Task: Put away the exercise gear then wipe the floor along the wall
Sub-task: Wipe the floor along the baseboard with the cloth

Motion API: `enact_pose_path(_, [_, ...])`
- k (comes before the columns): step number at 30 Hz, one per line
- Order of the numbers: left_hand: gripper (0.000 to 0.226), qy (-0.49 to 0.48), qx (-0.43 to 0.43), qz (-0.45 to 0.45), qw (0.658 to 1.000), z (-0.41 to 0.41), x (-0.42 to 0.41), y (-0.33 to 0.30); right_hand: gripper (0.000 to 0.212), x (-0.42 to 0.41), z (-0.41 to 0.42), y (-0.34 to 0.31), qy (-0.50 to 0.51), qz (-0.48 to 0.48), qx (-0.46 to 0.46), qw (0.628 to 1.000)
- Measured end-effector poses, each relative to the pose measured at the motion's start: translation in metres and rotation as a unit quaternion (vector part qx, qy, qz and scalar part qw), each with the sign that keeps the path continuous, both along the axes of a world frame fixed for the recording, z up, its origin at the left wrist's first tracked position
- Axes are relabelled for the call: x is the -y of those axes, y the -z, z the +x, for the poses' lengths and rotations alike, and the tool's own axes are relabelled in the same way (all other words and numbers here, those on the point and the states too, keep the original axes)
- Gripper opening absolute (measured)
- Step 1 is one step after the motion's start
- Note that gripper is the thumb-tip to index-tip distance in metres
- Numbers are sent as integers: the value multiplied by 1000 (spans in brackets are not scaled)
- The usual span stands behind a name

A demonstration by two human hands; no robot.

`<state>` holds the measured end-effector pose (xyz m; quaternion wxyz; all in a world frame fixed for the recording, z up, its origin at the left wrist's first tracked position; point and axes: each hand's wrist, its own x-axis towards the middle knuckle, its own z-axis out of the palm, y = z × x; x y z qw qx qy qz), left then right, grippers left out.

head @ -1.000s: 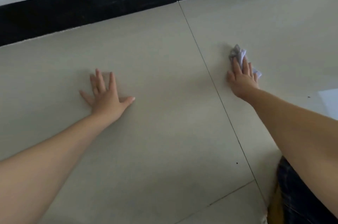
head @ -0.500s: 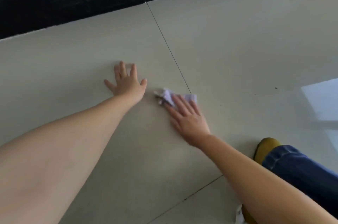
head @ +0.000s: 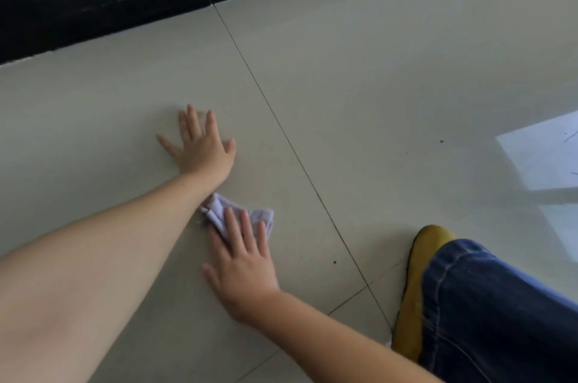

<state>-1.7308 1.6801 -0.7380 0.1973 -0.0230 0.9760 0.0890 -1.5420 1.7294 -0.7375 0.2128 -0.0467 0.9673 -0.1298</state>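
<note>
Small white cloth (head: 247, 216) flat on the floor (head: 359, 94), pinned under the fingers of the right hand (head: 242, 263). Fingers straight and spread, pressing down, not pinching. Just past the cloth, left hand (head: 200, 145) flat on the floor too, fingers spread wide, holding nothing. Left forearm touching the cloth's edge. Farther past the cloth, black baseboard (head: 103, 4). Off to the cloth's right, yellow shoe (head: 416, 282) and blue jeans leg (head: 488, 314).
</note>
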Motion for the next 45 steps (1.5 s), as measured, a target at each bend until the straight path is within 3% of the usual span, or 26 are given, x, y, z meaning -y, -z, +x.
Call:
enact_pose_path(3, [66,53,27,7,998,2,-21,-3,54,-65,-28,4,-18,1,-30,999])
enact_pose_path(5, [69,66,59,13,996,4,-33,-6,55,-142,-62,10,89,46,-41,994])
enact_pose_path(8, [70,59,94,21,994,3,-39,-8,59,-254,-101,-3,293,88,12,952])
enact_pose_path(10, [69,61,106,24,992,1,-37,-6,56,-286,-113,-9,375,72,37,924])
enact_pose_path(12, [68,66,106,17,992,1,-35,-4,56,-267,-116,-8,406,85,41,909])
enact_pose_path(14, [64,51,90,22,994,4,-38,-1,59,-210,-109,-4,334,107,20,936])
enact_pose_path(17, [58,-3,68,60,996,6,-43,-1,59,-113,-85,-6,55,45,-20,997])
enact_pose_path(19, [55,-24,59,65,996,5,-44,-1,57,-95,-83,-8,-77,20,-34,996])
enact_pose_path(21, [55,-34,63,65,995,4,-46,0,58,-123,-101,-2,-104,41,-58,992])
enact_pose_path(23, [56,-39,69,59,995,4,-49,0,60,-179,-125,5,-34,53,-51,997])
enact_pose_path(26, [60,-42,67,33,996,6,-58,0,60,-296,-151,5,178,60,-28,982])
enact_pose_path(29, [65,-46,66,3,997,4,-64,1,61,-394,-161,-5,391,48,9,919])
enact_pose_path(32, [66,-50,47,-19,997,6,-68,3,63,-392,-191,0,541,80,19,837])
enact_pose_path(33, [64,-61,35,-24,997,7,-71,4,64,-366,-207,3,533,82,9,842])
enact_pose_path(34, [62,-75,26,-25,997,6,-75,4,65,-334,-220,6,479,76,-8,875])
enact_pose_path(36, [58,-106,13,-19,994,6,-84,7,64,-253,-223,12,279,38,-46,958])
enact_pose_path(38, [54,-150,-9,3,989,4,-90,7,62,-185,-205,12,48,-5,-51,998])
enact_pose_path(40, [51,-181,-23,24,983,3,-91,6,59,-173,-199,13,-156,-39,-38,986])
enact_pose_path(42, [51,-175,-5,19,984,2,-87,5,59,-213,-226,14,-339,-45,-54,938])
enact_pose_path(43, [52,-163,12,9,987,2,-85,3,62,-242,-246,17,-386,-39,-75,918])
enact_pose_path(45, [56,-152,32,-3,988,1,-85,1,69,-312,-295,13,-309,1,-80,948])
